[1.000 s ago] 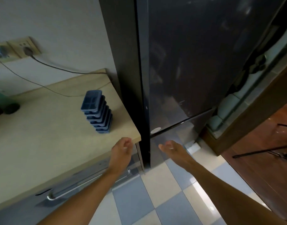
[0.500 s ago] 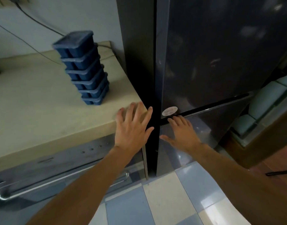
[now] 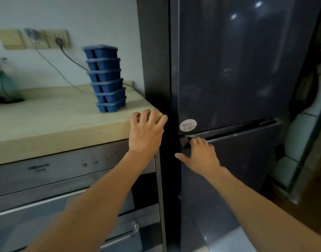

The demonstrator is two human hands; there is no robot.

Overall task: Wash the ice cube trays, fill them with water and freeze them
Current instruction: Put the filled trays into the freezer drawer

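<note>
**right hand hooked on the lower fridge door, trays stacked on the counter**

nearest the camera, two bare forearms reached forward from the bottom edge. a pale floor tile (image 3: 228,240) showed under the right one. below the left one stood a stainless-steel built-in appliance (image 3: 65,188) with a bar handle (image 3: 119,235) low on its front.

the right hand (image 3: 201,157) was on the dark fridge's lower door (image 3: 237,188). its fingers curled over the door's top edge into the gap beneath the upper door (image 3: 237,70), gripping that edge, and the fingertips were hidden in the gap. the thumb stuck out to the left, flat against the door face. a round white sticker (image 3: 188,125) sat on the upper door's near left corner, just above the hand.

the left hand (image 3: 146,131) lay at the near right corner of the beige countertop (image 3: 56,120), beside the fridge's black side panel. its fingers were spread and loosely bent, the tips touching the corner, and it held nothing.

farther back on the countertop, near its right end and apart from both hands, stood the ice cube trays (image 3: 107,79). there were six of them, blue, stacked one on another, and the pile leaned to the left. no hand touched them.

at the far left stood a blurred green bottle (image 3: 6,84). on the wall behind was a row of beige wall sockets (image 3: 45,39), with a dark cable (image 3: 72,60) running down from a plug behind the trays.
</note>
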